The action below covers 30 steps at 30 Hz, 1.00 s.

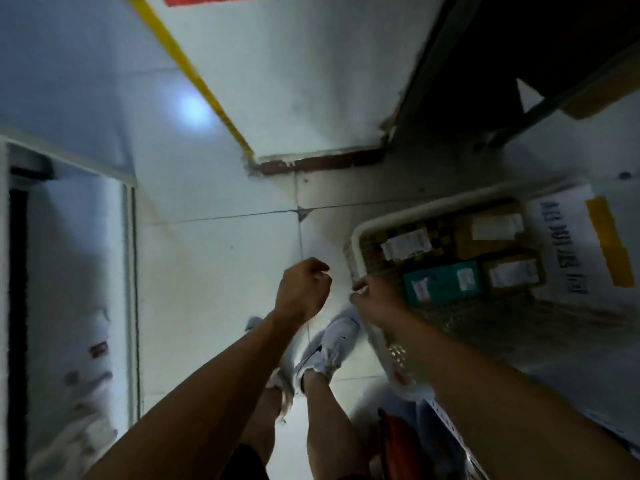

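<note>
A white plastic basket [433, 206] stands on the floor at the right. It holds a teal box [445, 284] and several brown cardboard parcels [488, 233] with white labels. My right hand [375, 299] grips the basket's near-left rim corner, fingers curled over the edge. My left hand [304, 289] hovers just left of the basket above the tiles, with its fingers curled and nothing visible in it. The view is dim and blurred.
My feet in white sneakers [332, 344] stand on the white tiled floor below the hands. A yellow tape line [194, 74] runs across the floor. A taped paper sign [568, 244] lies right of the basket, a dark shelf unit [519, 64] stands at upper right, and a glass door [79, 271] is at left.
</note>
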{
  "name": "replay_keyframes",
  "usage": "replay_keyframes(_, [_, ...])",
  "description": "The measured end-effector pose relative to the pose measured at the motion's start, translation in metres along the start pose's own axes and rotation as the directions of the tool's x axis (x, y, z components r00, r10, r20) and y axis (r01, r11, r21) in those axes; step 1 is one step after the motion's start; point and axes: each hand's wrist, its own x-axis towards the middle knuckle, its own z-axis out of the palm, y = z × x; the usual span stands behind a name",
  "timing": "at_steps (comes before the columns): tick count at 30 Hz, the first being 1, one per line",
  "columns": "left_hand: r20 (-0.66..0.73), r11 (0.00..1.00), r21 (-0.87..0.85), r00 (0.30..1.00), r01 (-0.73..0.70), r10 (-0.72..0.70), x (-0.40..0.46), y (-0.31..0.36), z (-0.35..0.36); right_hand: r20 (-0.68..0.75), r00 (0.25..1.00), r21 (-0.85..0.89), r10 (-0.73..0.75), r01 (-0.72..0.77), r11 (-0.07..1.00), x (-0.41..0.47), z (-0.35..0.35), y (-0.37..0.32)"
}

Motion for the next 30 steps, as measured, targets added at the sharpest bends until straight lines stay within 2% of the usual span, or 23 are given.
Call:
replay_keyframes(7, [-0.223,0.951,-0.244,0.944,0.189,-0.245,-0.049,-0.119,-0.078,0.117,0.952,-0.212,-0.283,0.303,0.929,-0.006,0.081,-0.117])
replay_keyframes(12, [-0.318,0.837,-0.480,0.837,0.263,-0.446,-0.103,-0.195,-0.122,0.238,0.893,-0.191,-0.381,0.428,0.883,-0.038,0.171,-0.182])
replay_keyframes(17, [-0.365,0.720,-0.629,0.707,0.293,-0.606,-0.157,-0.265,-0.154,0.381,0.788,-0.220,-0.484,0.586,0.780,-0.080,0.259,-0.228])
replay_keyframes(21, [-0.402,0.621,-0.746,0.581,0.240,-0.707,-0.193,-0.312,-0.171,0.492,0.705,-0.234,-0.511,0.673,0.702,-0.104,0.321,-0.251])
replay_keyframes(23, [-0.402,0.548,-0.813,0.494,0.195,-0.771,-0.208,-0.335,-0.176,0.534,0.678,-0.242,-0.505,0.695,0.677,-0.112,0.349,-0.259])
replay_keyframes(26, [-0.356,0.413,-0.905,0.350,0.102,-0.866,-0.229,-0.368,-0.180,0.597,0.641,-0.249,-0.482,0.720,0.648,-0.122,0.390,-0.265])
replay_keyframes(30, [-0.284,0.289,-0.957,0.201,-0.004,-0.937,-0.255,-0.416,-0.180,0.668,0.587,-0.218,-0.458,0.742,0.634,-0.141,0.451,-0.267])
